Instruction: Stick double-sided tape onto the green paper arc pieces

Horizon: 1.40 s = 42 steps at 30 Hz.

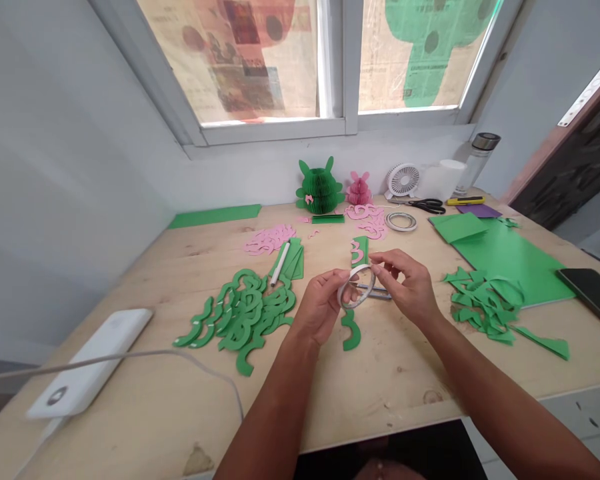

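Note:
A narrow roll of white tape point(347, 301) is held up over the middle of the table. My left hand point(324, 300) pinches its left side, with the fingers closed on the ring. At the roll's upper right, the thumb and fingertips of my right hand point(405, 280) are pressed together; whether they grip the tape's end is too small to see. Just beneath lies a curved green paper cutout point(351, 333). Behind the roll is a green paper strip with a pink cutout point(359, 251) on it, and a thin bluish tool point(380, 293) lies partly hidden.
Green cutouts point(245, 307) pile at left beside a white pen point(280, 263). Green scraps point(485, 303), green sheets point(520, 257) and a phone point(593, 293) lie right. Scissors point(425, 205), a fan point(403, 181) and paper figures point(321, 189) stand behind. A cable crosses near the power bank point(95, 360).

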Motion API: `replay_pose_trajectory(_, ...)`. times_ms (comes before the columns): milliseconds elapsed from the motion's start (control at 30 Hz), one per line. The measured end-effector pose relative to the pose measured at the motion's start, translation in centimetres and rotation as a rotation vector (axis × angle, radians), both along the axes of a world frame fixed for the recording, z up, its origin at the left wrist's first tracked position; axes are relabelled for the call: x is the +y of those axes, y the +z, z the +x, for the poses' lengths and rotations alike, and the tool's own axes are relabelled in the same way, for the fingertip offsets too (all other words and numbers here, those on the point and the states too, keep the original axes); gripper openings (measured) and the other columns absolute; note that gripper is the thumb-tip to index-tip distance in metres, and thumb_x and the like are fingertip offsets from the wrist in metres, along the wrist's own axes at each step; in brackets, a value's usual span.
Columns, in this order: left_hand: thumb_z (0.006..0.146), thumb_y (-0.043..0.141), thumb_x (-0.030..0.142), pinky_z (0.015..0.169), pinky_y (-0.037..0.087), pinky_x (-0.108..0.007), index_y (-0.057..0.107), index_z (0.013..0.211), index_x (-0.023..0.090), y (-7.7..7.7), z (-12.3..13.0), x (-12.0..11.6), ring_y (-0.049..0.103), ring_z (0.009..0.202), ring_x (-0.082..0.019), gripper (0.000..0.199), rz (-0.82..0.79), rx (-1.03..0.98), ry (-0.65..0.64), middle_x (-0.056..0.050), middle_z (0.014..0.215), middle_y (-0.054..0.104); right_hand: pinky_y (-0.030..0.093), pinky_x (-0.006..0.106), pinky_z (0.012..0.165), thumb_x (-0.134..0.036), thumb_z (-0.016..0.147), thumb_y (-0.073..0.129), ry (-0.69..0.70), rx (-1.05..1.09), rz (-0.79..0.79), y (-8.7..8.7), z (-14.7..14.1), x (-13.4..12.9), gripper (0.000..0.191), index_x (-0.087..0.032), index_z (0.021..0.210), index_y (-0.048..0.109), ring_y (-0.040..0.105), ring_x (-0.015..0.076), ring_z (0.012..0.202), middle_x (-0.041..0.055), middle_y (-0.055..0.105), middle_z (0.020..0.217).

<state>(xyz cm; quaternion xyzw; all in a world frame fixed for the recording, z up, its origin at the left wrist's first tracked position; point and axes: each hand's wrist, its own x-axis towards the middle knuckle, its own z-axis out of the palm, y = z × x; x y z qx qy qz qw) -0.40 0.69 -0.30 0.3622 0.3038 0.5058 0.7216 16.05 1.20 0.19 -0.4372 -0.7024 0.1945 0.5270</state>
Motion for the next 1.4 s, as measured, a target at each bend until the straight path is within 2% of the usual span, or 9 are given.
replay_pose_trajectory(133,0.075,0.064,0.032,0.066,0.041,-0.026,0.066,0.07,0.013,-0.1,0.15,-0.01,0.05,0.054,-0.011,0.02,0.015,0.004,-0.017,0.003,0.046,0.048,0.043,0.027,0.053,-0.026,0.084,0.057,0.006,-0.091,0.087,0.24,-0.22,-0.2,0.017,-0.02,0.096,0.067,0.055,0.0131,0.063,0.006,0.065,0.086)
replay_pose_trajectory(433,0.074,0.064,0.032,0.057,0.037,-0.023,0.057,0.056,0.015,-0.03,0.39,-0.26,0.047,0.051,-0.01,0.026,0.007,0.026,-0.055,0.002,0.043,0.047,0.045,0.026,0.055,-0.019,0.084,0.056,0.056,-0.179,0.137,0.24,-0.48,-0.52,0.012,-0.019,0.089,0.067,0.059,0.0151,0.074,0.0067,0.066,0.085)
replay_pose_trajectory(800,0.072,0.066,0.034,0.055,0.036,-0.023,0.057,0.057,0.015,0.14,0.51,-0.35,0.045,0.047,-0.009,0.025,-0.016,0.056,-0.055,0.003,0.042,0.049,0.043,0.026,0.053,-0.016,0.081,0.055,0.048,-0.136,0.076,0.14,-0.56,-0.59,0.014,-0.019,0.089,0.068,0.057,0.014,0.067,0.0051,0.065,0.08)
replay_pose_trajectory(1000,0.07,0.067,0.035,0.055,0.036,-0.023,0.056,0.057,0.015,0.18,0.52,-0.35,0.047,0.049,-0.01,0.027,-0.023,0.062,-0.054,0.002,0.042,0.049,0.043,0.025,0.054,-0.018,0.085,0.052,0.06,-0.157,0.099,-0.05,-0.65,-0.55,0.016,-0.019,0.089,0.067,0.058,0.015,0.073,0.0058,0.065,0.082)
replay_pose_trajectory(1167,0.072,0.066,0.034,0.057,0.039,-0.024,0.059,0.059,0.014,0.09,0.51,-0.3,0.046,0.048,-0.01,0.024,-0.032,0.043,-0.063,0.003,0.041,0.049,0.042,0.025,0.053,-0.019,0.087,0.049,0.006,-0.112,0.079,0.01,-0.61,-0.55,0.018,-0.018,0.088,0.067,0.056,0.0141,0.067,0.006,0.065,0.082)
replay_pose_trajectory(1300,0.073,0.065,0.034,0.062,0.041,-0.025,0.064,0.069,0.013,-0.07,0.43,-0.21,0.048,0.049,-0.011,0.022,-0.035,0.024,-0.064,0.003,0.041,0.049,0.041,0.026,0.054,-0.021,0.088,0.048,-0.057,-0.089,0.087,0.35,-0.47,-0.66,0.019,-0.019,0.086,0.067,0.053,0.0132,0.062,0.0054,0.065,0.08)
replay_pose_trajectory(1400,0.074,0.064,0.034,0.062,0.041,-0.024,0.065,0.071,0.013,-0.1,0.39,-0.19,0.049,0.05,-0.011,0.022,-0.033,0.021,-0.066,0.003,0.041,0.049,0.042,0.027,0.055,-0.021,0.088,0.049,-0.053,-0.088,0.095,0.38,-0.44,-0.67,0.018,-0.019,0.087,0.067,0.053,0.0136,0.062,0.0056,0.065,0.08)
